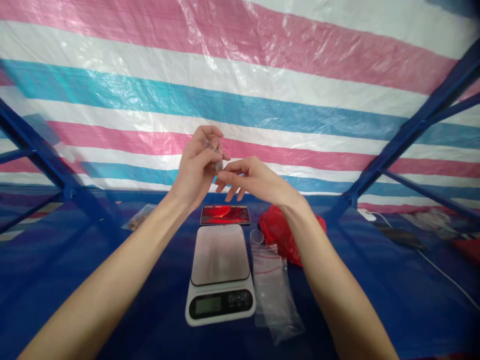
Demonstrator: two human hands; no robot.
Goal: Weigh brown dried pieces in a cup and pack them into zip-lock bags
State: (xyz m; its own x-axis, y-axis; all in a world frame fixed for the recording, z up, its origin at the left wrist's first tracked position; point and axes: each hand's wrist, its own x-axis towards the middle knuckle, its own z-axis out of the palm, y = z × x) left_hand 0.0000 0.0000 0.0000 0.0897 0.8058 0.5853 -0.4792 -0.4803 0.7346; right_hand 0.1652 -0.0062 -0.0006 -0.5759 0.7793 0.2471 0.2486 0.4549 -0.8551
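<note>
My left hand [202, 157] is raised above the far side of the scale, its fingers closed on a small clear plastic bag [219, 165]. What the bag contains is too small to make out. Just to its right, my right hand [251, 176] has its thumb and index finger at the bag's lower end, the other fingers apart and hanging down. Below both hands stands a white kitchen scale [220, 255] with a bare metal plate and a lit display whose digits are blurred. A phone [225, 215] with a red screen lies just behind it.
Right of the scale are flat zip bags [275, 295], a small clear cup [256, 237] and a red bag [272, 225] partly behind my right forearm. At left, a clear bag [139, 218] holds brownish bits. A white plug [366, 215] with a cable lies far right. Blue frame bars [408, 135] flank both sides.
</note>
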